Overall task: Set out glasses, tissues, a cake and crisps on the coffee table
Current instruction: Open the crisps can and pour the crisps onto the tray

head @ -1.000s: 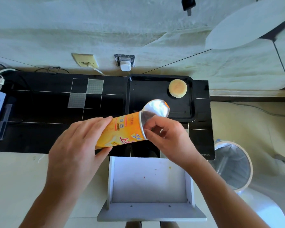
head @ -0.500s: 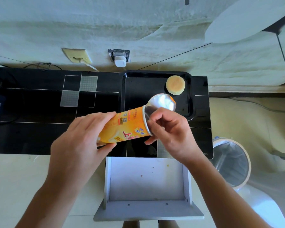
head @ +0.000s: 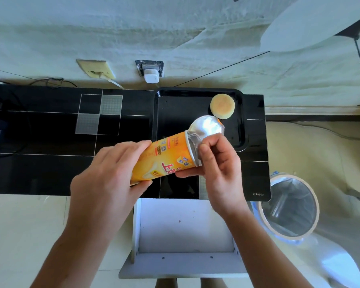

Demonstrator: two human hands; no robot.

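Bright, even daylight; sharp focus.
Wide-angle bending at the edges; glare on the foil [head: 207, 126] above the fingers [head: 204, 151].

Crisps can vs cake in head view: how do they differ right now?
The crisps can is held tilted in the air by the left hand and right hand; the cake lies flat in the black tray, untouched. Can: long orange cylinder, foil seal peeled up. Cake: low pale disc, unwrapped.

My left hand [head: 110, 179] wraps round the lower half of the orange cardboard crisp tube [head: 164, 161], fingers over the top, thumb beneath, holding it tilted. My right hand [head: 218, 171] is at its open end, thumb under the rim, fingers curled, pinching the silver foil seal [head: 206, 126]. Both forearms are bare.
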